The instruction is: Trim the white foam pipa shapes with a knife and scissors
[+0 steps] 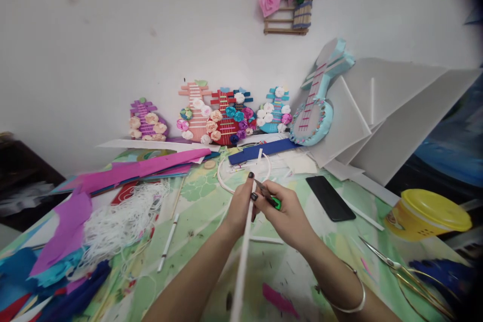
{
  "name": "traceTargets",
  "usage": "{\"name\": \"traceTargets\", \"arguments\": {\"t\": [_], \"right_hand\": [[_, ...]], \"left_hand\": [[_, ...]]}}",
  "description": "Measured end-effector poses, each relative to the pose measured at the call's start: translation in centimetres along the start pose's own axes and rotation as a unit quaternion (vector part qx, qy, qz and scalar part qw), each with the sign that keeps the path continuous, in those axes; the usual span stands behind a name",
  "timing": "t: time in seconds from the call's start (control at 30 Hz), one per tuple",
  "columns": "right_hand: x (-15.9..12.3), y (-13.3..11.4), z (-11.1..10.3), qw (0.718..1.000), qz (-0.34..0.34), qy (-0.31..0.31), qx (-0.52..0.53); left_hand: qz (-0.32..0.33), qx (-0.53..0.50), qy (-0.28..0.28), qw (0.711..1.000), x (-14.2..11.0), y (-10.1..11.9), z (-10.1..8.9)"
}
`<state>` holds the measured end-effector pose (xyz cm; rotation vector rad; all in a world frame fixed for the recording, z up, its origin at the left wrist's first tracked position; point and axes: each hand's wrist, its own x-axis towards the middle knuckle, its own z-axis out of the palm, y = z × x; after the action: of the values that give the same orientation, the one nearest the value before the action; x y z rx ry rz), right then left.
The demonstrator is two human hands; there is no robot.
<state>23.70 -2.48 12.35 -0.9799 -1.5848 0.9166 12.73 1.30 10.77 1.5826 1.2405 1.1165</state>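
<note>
Near the middle of the table, my left hand [237,209] is closed around a long, thin white strip [243,264]. One end of the strip runs down toward me, and the other sticks up past my fingers. My right hand [284,214] grips a small craft knife [277,203] with a green and black handle. The blade lies close to the strip by my left thumb; whether it touches cannot be made out. Just beyond my hands is a pale hoop [219,173] on the table, and a short white stick [267,240] lies below them.
Left are a tangle of white string [126,219] and pink paper [158,162]. A black phone [330,198], golden scissors [394,265] and a yellow-lidded tub [430,214] lie right. Flower-decorated paper instruments [226,118], a large blue one [315,115] and white boards [400,105] stand behind.
</note>
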Motion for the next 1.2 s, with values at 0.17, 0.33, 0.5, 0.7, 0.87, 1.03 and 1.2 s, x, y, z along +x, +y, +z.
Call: {"name": "traceTargets", "arguments": {"t": [0.17, 0.33, 0.5, 0.7, 0.87, 1.03, 1.2], "right_hand": [[0.5, 0.4, -1.2, 0.998, 0.054, -0.024, 0.028], [0.9, 0.5, -2.6, 0.997, 0.071, -0.040, 0.001], [1.5, 1.7, -4.3, 0.979, 0.096, -0.166, -0.066], [3.2, 5.5, -5.9, 0.994, 0.091, 0.022, -0.053], [4.3, 8.3, -6.4, 0.984, 0.060, 0.142, -0.086], [4.6, 10.1, -6.7, 0.975, 0.046, 0.202, -0.083], [4.7, 10.6, -6.8, 0.973, 0.043, 0.222, -0.057]], "left_hand": [[0.007, -0.058, -0.027, 0.998, 0.4, -0.2, -1.2], [0.082, 0.120, 0.087, 0.986, 0.9, 0.1, -3.6], [0.076, 0.118, 0.099, 0.985, 1.6, -0.1, -6.1], [0.039, 0.019, -0.078, 0.996, 3.2, -2.2, -9.7], [0.012, -0.098, -0.080, 0.992, 4.9, -5.2, -9.8], [0.014, -0.173, -0.016, 0.985, 6.0, -7.8, -7.9], [0.026, -0.201, 0.026, 0.979, 6.4, -8.7, -7.3]]}}
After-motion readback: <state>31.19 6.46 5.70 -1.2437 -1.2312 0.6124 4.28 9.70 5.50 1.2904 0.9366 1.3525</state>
